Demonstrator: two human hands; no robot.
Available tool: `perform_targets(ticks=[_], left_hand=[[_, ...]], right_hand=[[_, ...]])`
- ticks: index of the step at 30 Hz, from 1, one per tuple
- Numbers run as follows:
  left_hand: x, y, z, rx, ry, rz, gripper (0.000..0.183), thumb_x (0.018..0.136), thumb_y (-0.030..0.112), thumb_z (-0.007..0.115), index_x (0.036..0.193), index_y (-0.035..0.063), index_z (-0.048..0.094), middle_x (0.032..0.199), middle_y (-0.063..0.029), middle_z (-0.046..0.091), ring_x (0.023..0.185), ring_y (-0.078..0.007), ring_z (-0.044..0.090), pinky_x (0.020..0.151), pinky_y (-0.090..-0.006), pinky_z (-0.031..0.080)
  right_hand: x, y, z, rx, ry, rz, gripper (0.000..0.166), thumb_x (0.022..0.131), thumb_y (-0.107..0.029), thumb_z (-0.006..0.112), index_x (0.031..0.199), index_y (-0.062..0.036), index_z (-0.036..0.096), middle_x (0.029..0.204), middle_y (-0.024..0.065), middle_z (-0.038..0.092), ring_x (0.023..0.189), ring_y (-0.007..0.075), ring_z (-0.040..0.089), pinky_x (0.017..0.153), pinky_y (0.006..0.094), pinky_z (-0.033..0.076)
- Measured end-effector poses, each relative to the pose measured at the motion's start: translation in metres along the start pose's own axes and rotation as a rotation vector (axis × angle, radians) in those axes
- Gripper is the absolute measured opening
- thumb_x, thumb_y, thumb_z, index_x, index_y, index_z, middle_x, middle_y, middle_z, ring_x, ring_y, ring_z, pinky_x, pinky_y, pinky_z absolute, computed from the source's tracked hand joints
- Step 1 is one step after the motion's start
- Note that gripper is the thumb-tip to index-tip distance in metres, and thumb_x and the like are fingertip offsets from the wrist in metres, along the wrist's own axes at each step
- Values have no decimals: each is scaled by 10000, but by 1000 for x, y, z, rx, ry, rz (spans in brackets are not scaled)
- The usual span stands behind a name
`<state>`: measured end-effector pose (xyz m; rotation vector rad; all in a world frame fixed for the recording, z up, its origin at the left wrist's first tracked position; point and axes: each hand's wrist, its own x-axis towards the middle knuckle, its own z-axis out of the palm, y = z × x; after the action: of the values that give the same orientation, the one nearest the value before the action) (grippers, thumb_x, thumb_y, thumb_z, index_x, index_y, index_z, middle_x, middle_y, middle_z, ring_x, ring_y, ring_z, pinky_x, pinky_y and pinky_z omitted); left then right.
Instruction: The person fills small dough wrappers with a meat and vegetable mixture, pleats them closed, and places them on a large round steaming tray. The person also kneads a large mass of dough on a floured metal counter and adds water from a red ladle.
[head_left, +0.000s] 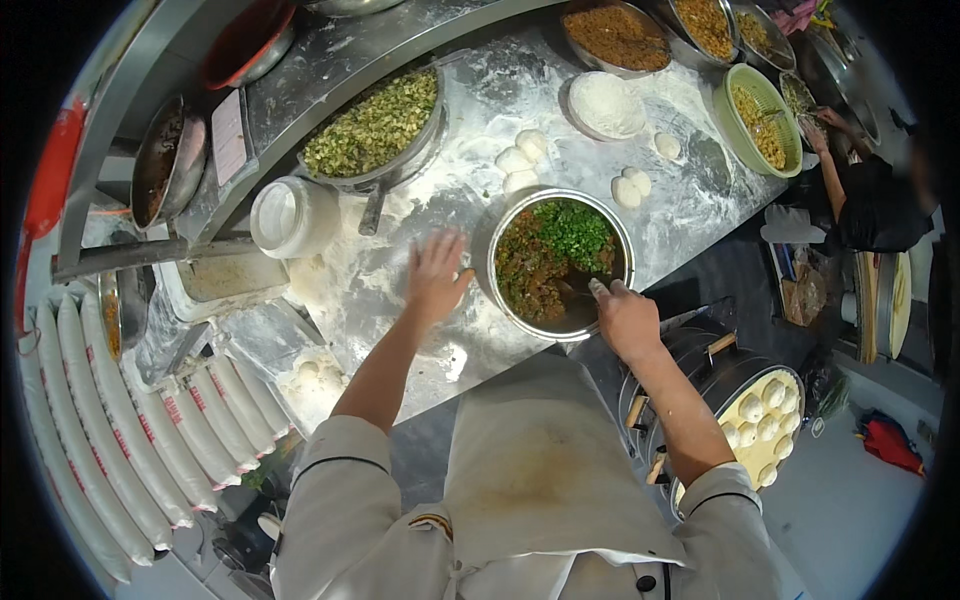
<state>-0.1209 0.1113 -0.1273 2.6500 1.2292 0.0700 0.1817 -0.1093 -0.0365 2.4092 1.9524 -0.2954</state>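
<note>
A round metal bowl (491, 270) stands near the front edge of the floured steel table (390, 315), holding brown filling (525, 262) and chopped green herbs (574, 229). My right hand (628, 319) is closed on the handle of a utensil, probably a spoon, whose lower end is down in the filling. To the left of the bowl, my left hand (437, 274) is spread over the table with nothing in it; whether it touches the surface is unclear. Dough pieces (517, 159) lie beyond the bowl, with more (630, 187) at its upper right.
A large tub of chopped green filling (375, 127), a white lidded plastic tub (289, 217) and a floured dough mound (607, 105) stand farther back. Steamer trays with buns (765, 420) are at my right. Another person (877, 195) works beyond the green basket (724, 127).
</note>
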Motion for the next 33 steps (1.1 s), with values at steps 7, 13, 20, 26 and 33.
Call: perform_targets(ticks=[7,13,20,26,33], left_hand=[[-5,-23,-9,-234,-59,94,503,937,304,733,1389,122,606,1428,-155,546,1267,-397,510,1103,-541,349],[2,6,15,51,101,56,641,1002,393,635,1524,66,456,1575,-221,441,1477,-427,376,1227,-569,244],[14,45,21,52,107,-367,634,1046,357,547,1573,31,414,1702,-182,287,1606,-356,189,1289,-588,130],[26,-8,4,158,-65,72,738,1062,495,477,1623,45,313,1727,-187,219,1603,-409,146,1270,-645,80],[21,-10,4,-5,6,-74,796,1052,539,475,1639,38,281,1729,-206,191,1603,-400,142,1279,-617,81]], right_hand=[[18,8,-12,228,-56,-18,335,933,-151,630,1253,-169,731,912,135,666,781,363,705,674,489,573],[18,-18,28,517,-183,-34,281,963,-129,582,1190,-117,748,917,219,727,857,440,708,762,525,577],[-22,-11,20,618,-39,-69,332,909,-43,592,1207,-70,737,916,252,717,871,458,696,766,535,569],[-32,-15,5,474,-62,153,326,887,-25,591,1171,-43,751,888,278,708,840,454,704,768,521,577],[-21,-40,17,394,-203,229,213,905,-120,573,970,-44,761,887,259,719,862,455,715,799,502,597]])
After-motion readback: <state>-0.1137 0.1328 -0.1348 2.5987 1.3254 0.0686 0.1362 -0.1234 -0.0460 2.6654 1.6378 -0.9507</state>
